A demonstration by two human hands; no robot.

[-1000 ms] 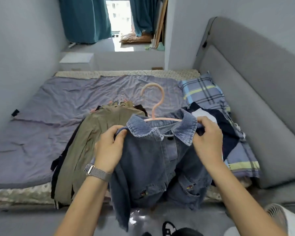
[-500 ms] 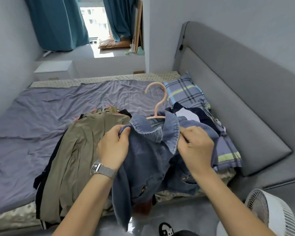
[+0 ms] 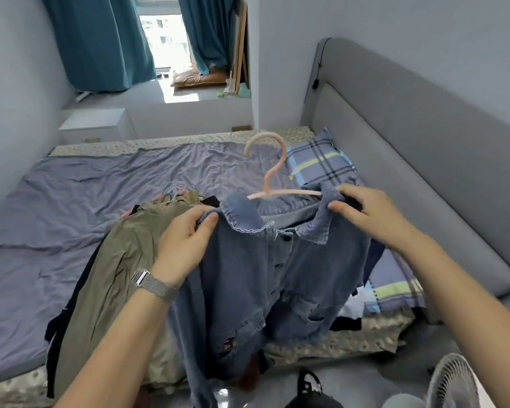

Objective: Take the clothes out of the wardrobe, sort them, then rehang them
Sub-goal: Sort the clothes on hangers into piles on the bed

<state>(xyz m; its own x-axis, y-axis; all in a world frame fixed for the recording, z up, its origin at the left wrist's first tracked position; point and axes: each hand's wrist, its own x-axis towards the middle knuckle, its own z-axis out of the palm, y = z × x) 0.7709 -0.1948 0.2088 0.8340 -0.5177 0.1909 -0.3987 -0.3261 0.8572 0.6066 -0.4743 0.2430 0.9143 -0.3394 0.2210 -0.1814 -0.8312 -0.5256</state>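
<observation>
The left hand (image 3: pixel 186 245) has its fingers curled narrow, thumb and forefinger pinching the left shoulder seam of the denim shirt (image 3: pixel 256 278) just beside the collar; a mesh-band watch (image 3: pixel 155 282) sits on that wrist. The right hand (image 3: pixel 365 213) is more spread, its fingers lying over the right end of the collar and shoulder with the thumb pressed beneath, so it too holds the cloth. The shirt hangs between the two hands, buttoned front toward the camera, its hem dropping past the near edge of the bed (image 3: pixel 42 231) toward 6 o'clock. A pink hanger (image 3: pixel 273 172) sits inside the neck, its bar running across the collar opening and its hook standing up at 12 o'clock from the hands.

At 9 o'clock from the shirt, touching the left hand's back, lies a pile headed by an olive garment (image 3: pixel 112 275), with a cluster of hanger hooks (image 3: pixel 175 191) at its top. At 3 o'clock, under the right forearm, dark clothes lie on a plaid pillow (image 3: pixel 318 160). The grey headboard (image 3: pixel 424 172) closes off the right side. The far left stretch of the sheet, toward 10 o'clock, is open. A white fan (image 3: pixel 451 384) stands on the floor at 5 o'clock
</observation>
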